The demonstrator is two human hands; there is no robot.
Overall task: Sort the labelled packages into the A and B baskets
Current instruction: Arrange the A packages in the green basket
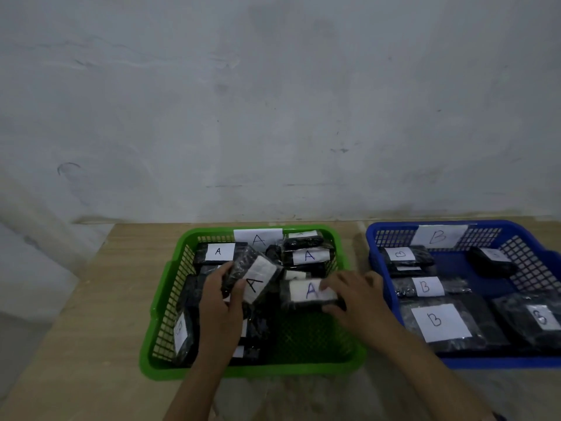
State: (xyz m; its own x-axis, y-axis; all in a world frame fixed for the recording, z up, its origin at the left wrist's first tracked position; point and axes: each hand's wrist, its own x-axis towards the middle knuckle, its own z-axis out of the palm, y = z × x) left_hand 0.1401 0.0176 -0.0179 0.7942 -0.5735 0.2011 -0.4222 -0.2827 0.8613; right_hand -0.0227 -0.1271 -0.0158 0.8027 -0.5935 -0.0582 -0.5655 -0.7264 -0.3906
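A green basket (158,302) with an A card on its far wall holds several black wrapped packages with white A labels. My left hand (223,294) grips one tilted A package (258,276) above the basket's middle. Over the basket's right side, my right hand (353,294) holds another A package (306,291) by its right end. A package with a B label (182,332) stands on edge in the green basket's near left corner. To the right, the blue basket (379,238) with a B card holds several B packages, such as a large one (440,322).
Both baskets sit on a light wooden table (91,329) pushed against a grey wall (273,101). The table's left edge runs diagonally at the left. A strip of bare table lies in front of the baskets.
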